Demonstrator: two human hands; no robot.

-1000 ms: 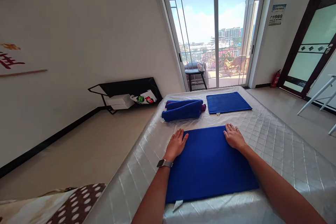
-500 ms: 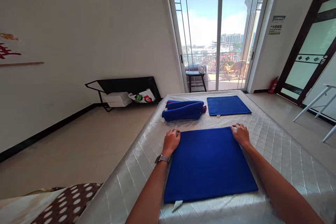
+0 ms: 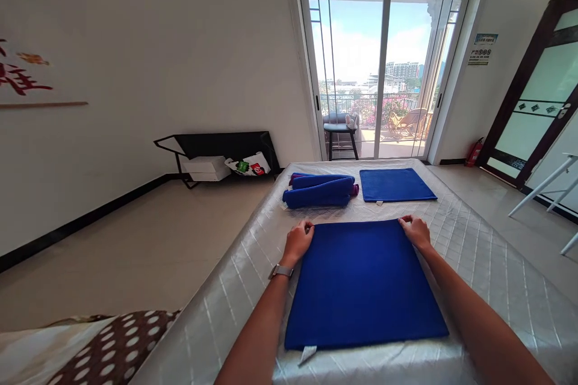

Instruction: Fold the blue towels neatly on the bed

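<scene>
A flat blue cloth [image 3: 365, 283] lies on the mattress in front of me, with a white tag at its near left corner. My left hand [image 3: 298, 240], a watch on its wrist, pinches the far left corner. At the far right corner, the fingers of my right hand [image 3: 414, 231] are closed on the edge. Beyond the cloth, several blue and dark red cloths [image 3: 318, 192] are piled up, folded or rolled. To the right of that pile, a second flat blue cloth [image 3: 397, 184] is spread out.
The silvery quilted mattress [image 3: 235, 307] carries all the cloths. A brown polka-dot fabric [image 3: 117, 346] is at the lower left. Against the left wall stands a black-framed rack [image 3: 221, 145] with white boxes [image 3: 205, 168]. White stool legs [image 3: 542, 186] are at the right.
The fingers of both hands have drawn up into a pinch at the far corners, the far edge slightly raised. The whole view has shifted a little. The other cloths stay put.
</scene>
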